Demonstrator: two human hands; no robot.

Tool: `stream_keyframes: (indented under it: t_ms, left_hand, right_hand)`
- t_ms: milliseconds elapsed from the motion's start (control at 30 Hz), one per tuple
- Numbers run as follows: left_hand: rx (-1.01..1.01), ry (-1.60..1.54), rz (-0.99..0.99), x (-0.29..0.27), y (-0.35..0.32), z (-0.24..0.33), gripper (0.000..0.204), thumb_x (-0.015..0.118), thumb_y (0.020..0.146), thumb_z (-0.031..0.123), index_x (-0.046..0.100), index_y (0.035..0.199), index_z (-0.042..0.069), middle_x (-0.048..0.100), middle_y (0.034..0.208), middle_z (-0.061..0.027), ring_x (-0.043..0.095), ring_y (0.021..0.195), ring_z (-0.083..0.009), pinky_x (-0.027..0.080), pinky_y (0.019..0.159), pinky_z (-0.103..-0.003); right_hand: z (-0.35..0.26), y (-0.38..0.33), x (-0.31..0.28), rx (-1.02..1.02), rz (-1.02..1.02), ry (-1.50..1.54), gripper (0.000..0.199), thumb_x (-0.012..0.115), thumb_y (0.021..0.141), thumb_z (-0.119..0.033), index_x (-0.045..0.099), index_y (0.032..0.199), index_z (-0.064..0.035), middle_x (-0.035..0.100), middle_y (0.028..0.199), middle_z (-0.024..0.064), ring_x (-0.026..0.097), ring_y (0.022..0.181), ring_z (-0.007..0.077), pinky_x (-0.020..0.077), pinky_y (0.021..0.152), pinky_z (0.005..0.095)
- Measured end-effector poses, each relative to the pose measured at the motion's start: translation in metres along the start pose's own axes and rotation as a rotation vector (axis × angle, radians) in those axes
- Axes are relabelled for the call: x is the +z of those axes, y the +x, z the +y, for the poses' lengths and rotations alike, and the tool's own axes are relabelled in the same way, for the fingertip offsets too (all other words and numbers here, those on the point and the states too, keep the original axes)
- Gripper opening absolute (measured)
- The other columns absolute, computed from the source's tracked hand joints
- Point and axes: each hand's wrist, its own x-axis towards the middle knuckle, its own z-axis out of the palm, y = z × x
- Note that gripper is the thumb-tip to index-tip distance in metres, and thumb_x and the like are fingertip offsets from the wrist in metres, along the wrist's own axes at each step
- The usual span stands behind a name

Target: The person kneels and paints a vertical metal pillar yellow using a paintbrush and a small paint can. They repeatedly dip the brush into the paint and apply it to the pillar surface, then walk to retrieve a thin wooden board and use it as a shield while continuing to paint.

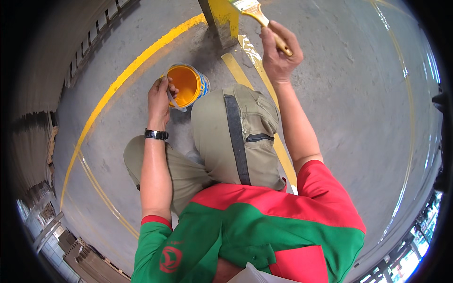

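My right hand (282, 53) is closed round the wooden handle of a paintbrush (257, 13), raised at the top of the view. The brush's bristle end is against or just in front of a post (223, 19) with a yellow-painted face; I cannot tell if they touch. My left hand (162, 96), with a black watch at the wrist, grips the handle of a paint bucket (185, 85). The bucket tilts toward me, its inside coated yellow-orange, with blue and white on its outer wall.
A curved yellow line (113, 89) runs over the grey concrete floor (358, 94) to the post's foot. Strips of tan tape (238, 70) lie right of the bucket, passing under my bent knee. Stacked brown sheets (33, 146) and pallets stand along the left edge.
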Motion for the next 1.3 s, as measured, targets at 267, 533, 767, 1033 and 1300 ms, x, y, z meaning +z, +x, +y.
stream_keyframes:
  t_ms: [267, 533, 767, 1033, 1300]
  left_hand:
    - [-0.016, 0.021, -0.003, 0.002, -0.007, 0.002, 0.029, 0.054, 0.109, 0.031, 0.064, 0.118, 0.005, 0.056, 0.078, 0.0012, 0.06, 0.074, -0.0108, 0.051, 0.072, -0.026]
    - [-0.041, 0.041, -0.033, 0.002, -0.005, -0.002, 0.032, 0.057, 0.107, 0.036, 0.064, 0.111, 0.005, 0.048, 0.069, 0.0041, 0.054, 0.065, -0.0097, 0.047, 0.065, -0.025]
    - [-0.049, 0.044, -0.014, 0.001, -0.003, -0.005, 0.035, 0.057, 0.107, 0.037, 0.061, 0.098, 0.003, 0.049, 0.069, 0.0033, 0.052, 0.065, -0.0104, 0.046, 0.063, -0.026]
    - [-0.018, 0.047, -0.028, 0.001, -0.006, -0.002, 0.035, 0.056, 0.107, 0.037, 0.062, 0.1, 0.003, 0.05, 0.07, 0.0032, 0.053, 0.065, -0.0103, 0.046, 0.065, -0.025]
    - [-0.03, 0.052, 0.007, 0.002, -0.006, -0.002, 0.031, 0.055, 0.108, 0.033, 0.063, 0.105, 0.003, 0.048, 0.07, 0.0035, 0.052, 0.065, -0.0101, 0.045, 0.064, -0.025]
  right_hand:
    - [0.108, -0.081, 0.007, 0.192, -0.22, -0.32, 0.021, 0.078, 0.09, -0.023, 0.074, 0.102, -0.0065, 0.074, 0.088, 0.014, 0.073, 0.078, 0.0267, 0.0561, 0.071, 0.0342]
    - [0.094, -0.056, 0.021, 0.157, -0.223, -0.377, 0.02, 0.078, 0.091, -0.023, 0.075, 0.1, -0.0058, 0.074, 0.082, 0.012, 0.071, 0.072, 0.0242, 0.0553, 0.067, 0.0328]
    - [0.007, 0.0, 0.021, -0.114, -0.063, -0.088, 0.02, 0.082, 0.087, -0.011, 0.074, 0.103, -0.0015, 0.074, 0.086, 0.0094, 0.068, 0.071, 0.0144, 0.0533, 0.065, 0.0264]
    - [0.078, -0.062, 0.018, -0.021, -0.192, -0.283, 0.021, 0.082, 0.088, -0.016, 0.073, 0.103, -0.0045, 0.074, 0.087, 0.0111, 0.071, 0.075, 0.0227, 0.0553, 0.066, 0.0321]
    - [0.101, -0.069, 0.023, 0.206, -0.329, -0.415, 0.019, 0.08, 0.089, -0.021, 0.075, 0.099, -0.006, 0.074, 0.088, 0.0142, 0.073, 0.073, 0.0254, 0.0561, 0.067, 0.0335]
